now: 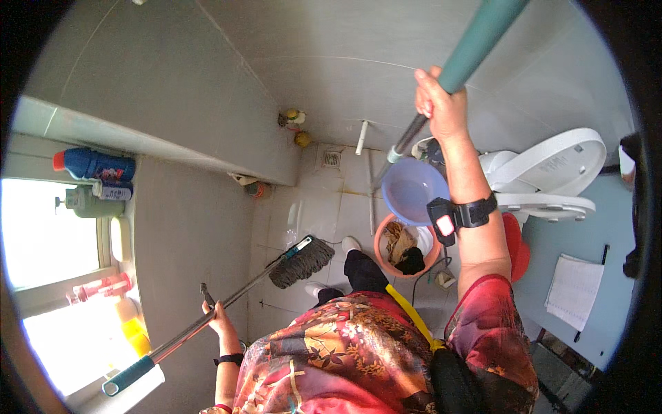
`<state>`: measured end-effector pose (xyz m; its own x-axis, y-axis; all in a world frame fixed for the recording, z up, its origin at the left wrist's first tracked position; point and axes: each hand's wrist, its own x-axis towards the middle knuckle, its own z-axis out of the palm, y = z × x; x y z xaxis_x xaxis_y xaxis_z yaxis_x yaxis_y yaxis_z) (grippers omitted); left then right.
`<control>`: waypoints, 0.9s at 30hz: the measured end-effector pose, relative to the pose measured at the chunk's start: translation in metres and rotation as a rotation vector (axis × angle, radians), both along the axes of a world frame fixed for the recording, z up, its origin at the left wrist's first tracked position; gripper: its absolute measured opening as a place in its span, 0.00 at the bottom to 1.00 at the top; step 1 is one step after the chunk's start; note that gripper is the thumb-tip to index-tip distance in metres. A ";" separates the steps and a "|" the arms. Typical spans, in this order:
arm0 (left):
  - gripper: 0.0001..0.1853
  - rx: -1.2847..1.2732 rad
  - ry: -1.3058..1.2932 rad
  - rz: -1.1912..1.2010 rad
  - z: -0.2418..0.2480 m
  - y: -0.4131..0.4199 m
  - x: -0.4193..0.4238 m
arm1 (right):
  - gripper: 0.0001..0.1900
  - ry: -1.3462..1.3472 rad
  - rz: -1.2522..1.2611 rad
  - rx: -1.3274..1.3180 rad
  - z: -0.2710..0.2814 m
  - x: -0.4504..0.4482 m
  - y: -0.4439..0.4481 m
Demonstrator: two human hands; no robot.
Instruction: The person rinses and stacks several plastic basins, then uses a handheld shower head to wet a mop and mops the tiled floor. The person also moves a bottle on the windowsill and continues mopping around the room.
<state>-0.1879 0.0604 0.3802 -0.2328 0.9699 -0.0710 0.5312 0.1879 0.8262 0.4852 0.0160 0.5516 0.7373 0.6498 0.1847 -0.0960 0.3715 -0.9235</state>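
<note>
My left hand point(221, 318) grips the metal pole of a mop point(243, 290) at lower left. Its grey string head point(301, 263) rests on the tiled floor and its green handle end point(129, 375) points towards the window. Close to that hand, a dark metal fitting point(207, 295) shows against the wall. Raised at upper right, my right hand point(442, 108) is closed around a second pole point(481, 44), just below its thick green grip. This pole slants down past a light collar point(395, 154); its lower end is hard to make out beside a blue plastic basin point(414, 191).
An orange basin point(381, 261) holds cloths, partly under the blue one. A white toilet point(548, 199) with raised lid stands right, near a red plastic object point(514, 248). Bottles point(98, 165) line the window ledge. A floor drain point(331, 159) and white pipe point(362, 137) are ahead.
</note>
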 end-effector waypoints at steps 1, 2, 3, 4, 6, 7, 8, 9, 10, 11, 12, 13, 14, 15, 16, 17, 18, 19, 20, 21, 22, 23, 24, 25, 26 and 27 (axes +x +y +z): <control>0.20 -0.047 -0.029 0.054 0.001 0.000 -0.002 | 0.17 -0.008 -0.046 -0.009 -0.005 0.000 0.000; 0.20 -0.011 0.024 -0.002 0.002 0.000 -0.002 | 0.17 -0.035 -0.088 -0.006 -0.010 0.001 -0.001; 0.20 0.009 0.030 -0.035 0.001 0.001 -0.001 | 0.17 -0.057 -0.138 -0.002 -0.015 0.002 0.000; 0.20 0.012 0.032 -0.044 0.002 0.001 -0.001 | 0.17 -0.049 -0.168 -0.016 -0.021 0.004 0.001; 0.22 0.010 0.131 -0.073 0.003 0.003 0.000 | 0.16 -0.023 -0.237 -0.054 -0.031 0.013 0.003; 0.22 0.007 0.133 -0.063 0.002 0.003 0.002 | 0.15 -0.090 -0.267 -0.096 -0.036 0.022 0.005; 0.23 0.019 0.136 -0.064 0.002 0.004 0.001 | 0.14 -0.158 -0.284 -0.144 -0.038 0.031 0.010; 0.23 0.015 0.154 -0.034 0.002 0.002 0.000 | 0.14 -0.227 -0.308 -0.187 -0.042 0.042 0.014; 0.24 -0.055 0.081 0.040 0.001 0.004 -0.001 | 0.14 -0.232 -0.269 -0.232 -0.046 0.051 0.017; 0.24 -0.005 0.090 -0.017 0.002 0.001 -0.003 | 0.14 -0.249 -0.278 -0.290 -0.050 0.060 0.021; 0.24 -0.004 0.109 -0.020 0.002 0.003 -0.003 | 0.15 -0.285 -0.293 -0.323 -0.055 0.066 0.026; 0.24 0.005 0.121 -0.039 0.003 -0.001 -0.006 | 0.15 -0.348 -0.271 -0.338 -0.060 0.072 0.031; 0.24 -0.029 0.113 0.002 0.003 0.001 -0.005 | 0.18 -0.414 -0.299 -0.452 -0.064 0.079 0.035; 0.24 0.013 0.131 -0.041 0.004 0.001 -0.009 | 0.19 -0.497 -0.333 -0.531 -0.068 0.080 0.039; 0.24 0.010 0.164 -0.056 0.006 0.002 -0.007 | 0.20 -0.563 -0.361 -0.626 -0.072 0.082 0.041; 0.23 0.012 0.199 -0.056 0.007 0.002 -0.007 | 0.21 -0.629 -0.385 -0.719 -0.074 0.079 0.043; 0.23 0.023 0.206 -0.041 0.008 0.002 -0.006 | 0.23 -0.712 -0.437 -0.708 -0.077 0.075 0.043; 0.23 0.019 0.206 -0.007 0.008 0.003 -0.003 | 0.25 -0.761 -0.477 -0.734 -0.079 0.068 0.044; 0.24 0.014 0.209 0.013 0.010 0.002 -0.001 | 0.25 -0.910 -0.691 -0.662 -0.080 0.057 0.044; 0.23 -0.017 0.228 0.014 0.012 0.002 0.000 | 0.25 -0.947 -0.874 -0.657 -0.079 0.043 0.041; 0.23 -0.008 0.244 -0.003 0.014 0.004 0.003 | 0.24 -0.937 -0.789 -0.541 -0.077 0.024 0.042; 0.22 0.001 0.266 -0.016 0.016 0.004 0.006 | 0.24 -0.855 -0.682 -0.461 -0.074 0.002 0.042; 0.21 0.040 0.200 0.007 0.017 0.004 0.012 | 0.23 -0.771 -0.575 -0.384 -0.068 -0.023 0.044; 0.21 0.002 0.214 -0.016 0.023 0.004 0.015 | 0.19 -0.700 -0.282 -0.414 -0.061 -0.053 0.048; 0.22 -0.014 0.242 -0.024 0.026 0.007 0.020 | 0.19 -0.621 -0.039 -0.469 -0.054 -0.087 0.052; 0.22 -0.064 0.271 -0.005 0.031 0.010 0.026 | 0.19 -0.609 0.175 -0.386 -0.045 -0.124 0.059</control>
<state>-0.1615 0.0703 0.4108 -0.2470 0.9666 -0.0682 0.7321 0.2322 0.6404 0.3609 0.0747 0.5066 0.4567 0.8502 0.2619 0.4467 0.0355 -0.8940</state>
